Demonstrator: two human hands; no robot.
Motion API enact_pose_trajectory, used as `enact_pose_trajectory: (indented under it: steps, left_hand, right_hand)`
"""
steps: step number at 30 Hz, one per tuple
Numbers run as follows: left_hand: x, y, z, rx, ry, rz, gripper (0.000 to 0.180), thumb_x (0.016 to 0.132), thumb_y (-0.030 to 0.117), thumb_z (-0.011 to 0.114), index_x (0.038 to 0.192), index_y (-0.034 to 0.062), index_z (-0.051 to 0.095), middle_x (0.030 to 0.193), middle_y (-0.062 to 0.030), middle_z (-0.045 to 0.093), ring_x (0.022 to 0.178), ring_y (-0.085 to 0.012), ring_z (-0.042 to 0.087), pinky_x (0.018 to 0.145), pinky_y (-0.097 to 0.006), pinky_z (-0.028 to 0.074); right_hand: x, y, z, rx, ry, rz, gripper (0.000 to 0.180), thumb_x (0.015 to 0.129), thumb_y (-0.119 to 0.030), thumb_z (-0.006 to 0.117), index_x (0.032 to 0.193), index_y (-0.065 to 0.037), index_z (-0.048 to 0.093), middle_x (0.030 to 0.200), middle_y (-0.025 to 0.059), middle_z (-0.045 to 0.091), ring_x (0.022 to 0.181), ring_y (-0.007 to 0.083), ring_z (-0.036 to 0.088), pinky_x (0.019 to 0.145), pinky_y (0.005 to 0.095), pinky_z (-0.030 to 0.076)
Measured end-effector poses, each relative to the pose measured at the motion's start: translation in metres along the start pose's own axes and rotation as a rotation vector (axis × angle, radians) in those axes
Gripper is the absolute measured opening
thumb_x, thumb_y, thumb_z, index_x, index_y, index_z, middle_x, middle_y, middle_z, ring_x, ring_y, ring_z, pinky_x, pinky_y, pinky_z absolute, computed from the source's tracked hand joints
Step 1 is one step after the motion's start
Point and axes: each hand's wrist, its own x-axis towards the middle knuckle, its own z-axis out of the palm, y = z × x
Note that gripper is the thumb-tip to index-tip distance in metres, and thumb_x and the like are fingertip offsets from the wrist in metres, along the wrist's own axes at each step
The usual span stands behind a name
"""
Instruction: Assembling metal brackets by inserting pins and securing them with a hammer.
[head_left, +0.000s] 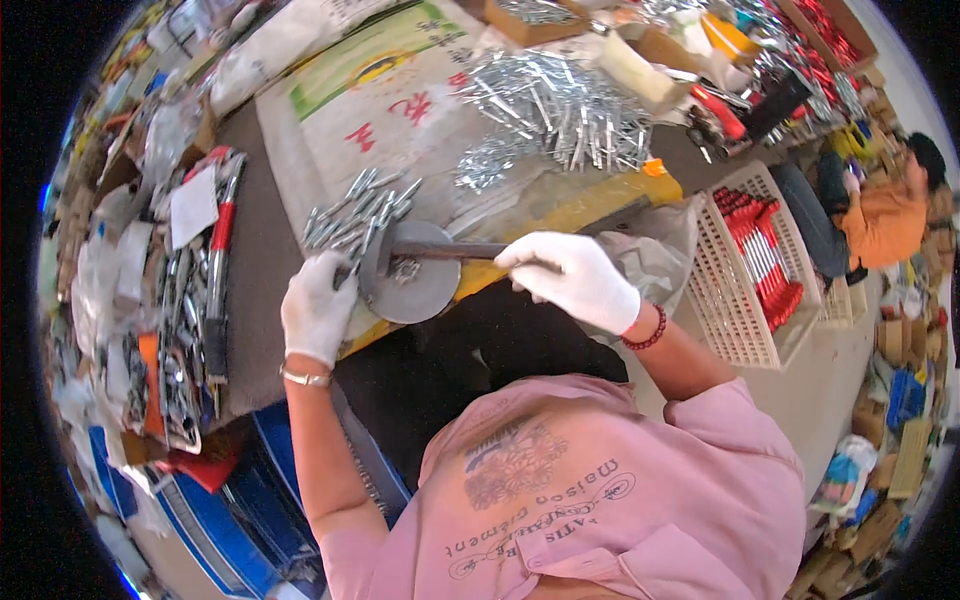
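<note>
My right hand (575, 275), in a white glove, is wrapped round the handle of a hammer (450, 250). The hammer lies level, its dark head over the left part of a round grey metal disc (430, 298) at the table's near edge. Small metal pieces (405, 269) rest on the disc beside the head. My left hand (320, 305), gloved too, is closed just left of the disc; what its fingertips pinch, if anything, I cannot make out. Just beyond lies a small heap of silvery bolt-like rods (365, 210).
A larger pile of shiny metal rods (570, 110) covers the far table on white sacking (340, 160). A cream plastic basket (735, 290) with red-handled tools stands at right. Tools (190, 310) crowd the left. Another person (880, 225) in orange sits at far right.
</note>
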Motion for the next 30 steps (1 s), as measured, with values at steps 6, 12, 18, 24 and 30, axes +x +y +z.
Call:
enact_pose_trajectory:
  steps: [6,12,18,24,30]
  left_hand:
    - [-0.016,-0.006,-0.009,-0.433,-0.044,-0.167,0.035,0.097,0.011,0.066,0.130,-0.0006,0.066,0.091,-0.0021,0.065,0.083,-0.0094,0.063,0.074,-0.027,0.053]
    - [-0.040,0.017,-0.006,-1.194,0.047,-0.339,0.033,0.097,0.009,0.061,0.130,0.0007,0.062,0.105,-0.0020,0.065,0.085,-0.0097,0.062,0.072,-0.023,0.050]
    - [-0.053,0.034,-0.008,-0.899,-0.101,-0.329,0.012,0.095,0.004,0.073,0.105,-0.0002,0.072,0.092,-0.0008,0.068,0.074,-0.0061,0.061,0.064,-0.023,0.051]
    - [-0.055,0.035,0.011,-0.598,0.078,-0.062,0.013,0.087,-0.001,0.074,0.100,0.0005,0.075,0.096,-0.0113,0.074,0.087,-0.0211,0.072,0.080,-0.033,0.056]
    - [-0.046,0.051,0.011,-0.410,0.133,0.041,0.014,0.084,0.010,0.082,0.097,0.0066,0.078,0.090,-0.0136,0.070,0.087,-0.0335,0.070,0.079,-0.042,0.056]
  right_hand:
    - [0.032,0.039,-0.080,-0.950,0.592,-0.217,0.008,0.089,-0.012,0.075,0.095,-0.015,0.077,0.091,0.0071,0.068,0.086,0.0276,0.071,0.074,0.0379,0.057]
    - [0.073,0.077,-0.111,-1.373,0.438,-0.334,0.009,0.090,-0.016,0.064,0.088,-0.014,0.073,0.095,0.0078,0.063,0.094,0.0308,0.067,0.079,0.0461,0.055]
    - [0.077,0.052,-0.109,-1.432,0.254,-0.388,0.008,0.088,-0.018,0.064,0.087,-0.015,0.071,0.094,0.0044,0.061,0.093,0.0250,0.066,0.081,0.0403,0.055]
    - [0.070,0.020,-0.065,-0.780,0.403,-0.424,0.008,0.087,-0.007,0.070,0.093,-0.011,0.067,0.091,0.0083,0.067,0.082,0.0302,0.070,0.073,0.0399,0.058]
    - [0.059,-0.016,0.041,-0.084,0.087,-0.230,0.016,0.088,-0.006,0.074,0.104,-0.005,0.071,0.098,0.0103,0.074,0.089,0.0216,0.074,0.081,0.0348,0.059]
